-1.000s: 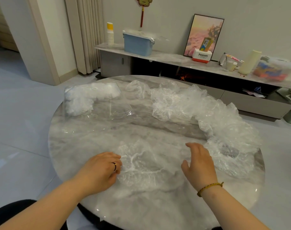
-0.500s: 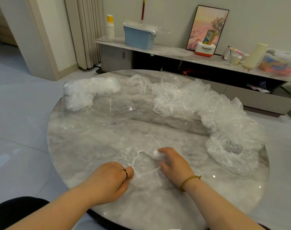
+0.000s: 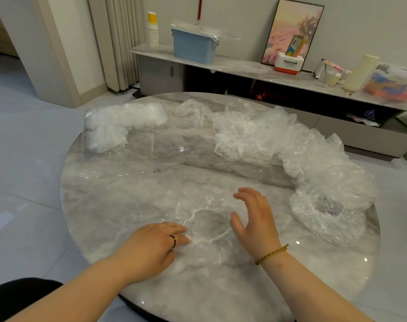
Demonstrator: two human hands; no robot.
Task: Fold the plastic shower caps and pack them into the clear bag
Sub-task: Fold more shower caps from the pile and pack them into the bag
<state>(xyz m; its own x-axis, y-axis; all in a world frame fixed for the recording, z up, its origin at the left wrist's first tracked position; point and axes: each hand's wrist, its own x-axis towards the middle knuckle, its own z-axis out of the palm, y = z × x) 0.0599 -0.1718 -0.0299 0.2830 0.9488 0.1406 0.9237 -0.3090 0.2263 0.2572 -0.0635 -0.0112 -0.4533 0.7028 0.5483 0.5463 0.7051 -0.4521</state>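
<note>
A crinkly see-through shower cap (image 3: 197, 205) lies in a rough ring, lower centre of the glossy marble counter (image 3: 109, 205). The left hand (image 3: 151, 247) presses flattish fingers on its near rim. The right hand (image 3: 256, 219), spread and empty, has released the rim it pinched earlier. The clear bag (image 3: 128, 131) lies upper left.

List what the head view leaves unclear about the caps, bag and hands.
All in the head view:
1. Left hand: its knuckles hide the fingertips, so whether it pinches or presses the shower cap is unclear.
2. Loose pile: overlapping clear film hides the count.
3. Clear bag: label too small to read; mouth blends into the table.
</note>
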